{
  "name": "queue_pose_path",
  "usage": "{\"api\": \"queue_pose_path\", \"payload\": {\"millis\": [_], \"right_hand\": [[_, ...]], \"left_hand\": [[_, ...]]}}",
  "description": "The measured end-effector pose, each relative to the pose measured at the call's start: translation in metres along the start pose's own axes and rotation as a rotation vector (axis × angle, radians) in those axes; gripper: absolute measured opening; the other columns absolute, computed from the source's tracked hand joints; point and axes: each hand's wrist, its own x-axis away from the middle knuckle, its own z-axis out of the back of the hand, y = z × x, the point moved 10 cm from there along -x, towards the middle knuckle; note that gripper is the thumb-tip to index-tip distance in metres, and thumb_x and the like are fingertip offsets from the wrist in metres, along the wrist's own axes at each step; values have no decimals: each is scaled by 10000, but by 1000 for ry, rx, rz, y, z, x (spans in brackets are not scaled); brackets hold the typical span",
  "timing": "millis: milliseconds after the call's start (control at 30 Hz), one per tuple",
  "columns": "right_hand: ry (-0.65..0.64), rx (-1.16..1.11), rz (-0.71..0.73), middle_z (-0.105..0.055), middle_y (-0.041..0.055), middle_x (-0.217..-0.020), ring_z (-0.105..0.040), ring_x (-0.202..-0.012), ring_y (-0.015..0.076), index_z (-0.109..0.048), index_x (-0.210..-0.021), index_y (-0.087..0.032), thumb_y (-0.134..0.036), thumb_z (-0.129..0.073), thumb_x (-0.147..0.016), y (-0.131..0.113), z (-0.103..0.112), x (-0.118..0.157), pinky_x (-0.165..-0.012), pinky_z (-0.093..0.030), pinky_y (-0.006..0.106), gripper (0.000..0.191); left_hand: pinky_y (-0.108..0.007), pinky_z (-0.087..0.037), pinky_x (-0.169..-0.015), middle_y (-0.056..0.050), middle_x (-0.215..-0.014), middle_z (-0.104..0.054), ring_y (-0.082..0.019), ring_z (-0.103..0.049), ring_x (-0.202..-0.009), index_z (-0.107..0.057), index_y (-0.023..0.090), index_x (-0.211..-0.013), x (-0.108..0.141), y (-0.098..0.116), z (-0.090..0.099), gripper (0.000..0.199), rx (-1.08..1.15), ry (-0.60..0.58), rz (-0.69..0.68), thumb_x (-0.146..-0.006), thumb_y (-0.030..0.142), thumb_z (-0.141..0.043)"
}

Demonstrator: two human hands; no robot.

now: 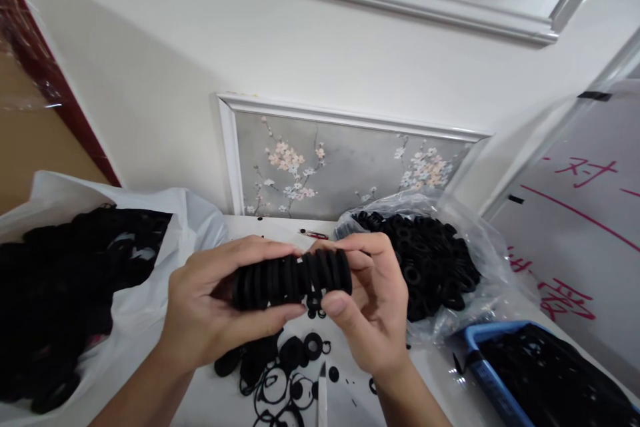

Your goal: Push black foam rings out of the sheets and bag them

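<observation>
A row of several black rubber rings [293, 280], pressed side by side like a roll, is held up above the white table. My left hand [215, 293] is wrapped round its left end, thumb below and fingers above. Around the right end, my right hand [375, 300] is closed, with the thumb at the lower front. Narrow gaps show between some rings near the middle. Under my hands lie loose black rings [313, 345], thin ring offcuts [274, 385] and a utility knife [323, 393] with its blade pointing away.
On the left stands a white bag [195, 213] of black pieces. A clear plastic bag [493, 247] full of small black rings sits at the right, with a blue basket [493, 380] of black material nearer. A red pen-like item [315, 234] lies by the wall [175, 60].
</observation>
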Motion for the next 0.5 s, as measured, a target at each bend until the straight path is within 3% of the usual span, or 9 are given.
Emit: {"api": "queue_pose_path", "payload": {"millis": [167, 367, 500], "right_hand": [[11, 17, -56, -657, 0, -978, -659, -859, 142, -603, -1092, -299, -232, -795, -740, 5, 1, -2, -786, -555, 271, 407], [55, -94, -185, -710, -1, -974, -688, -909, 160, -626, -1030, -291, -179, -813, -709, 16, 5, -4, -811, -563, 278, 388], [40, -222, -229, -723, 5, -956, -695, -880, 165, -626, -994, -272, -188, -814, -701, 21, 4, -5, -818, -572, 304, 359]], "left_hand": [[-216, -550, -531, 22, -815, -745, -145, -682, -617, -697, 274, -971, 2, 0, 1, 283, -102, 34, -9, -698, 256, -769], [-344, -633, -792, -2, -1044, -750, -224, -739, -839, -644, 336, -1163, 1, 2, -8, 449, -107, -68, -54, -739, 343, -790], [-339, -617, -877, 8, -1140, -721, -216, -725, -951, -611, 346, -1221, 1, 6, -11, 451, -124, -92, -67, -794, 295, -748]]}}
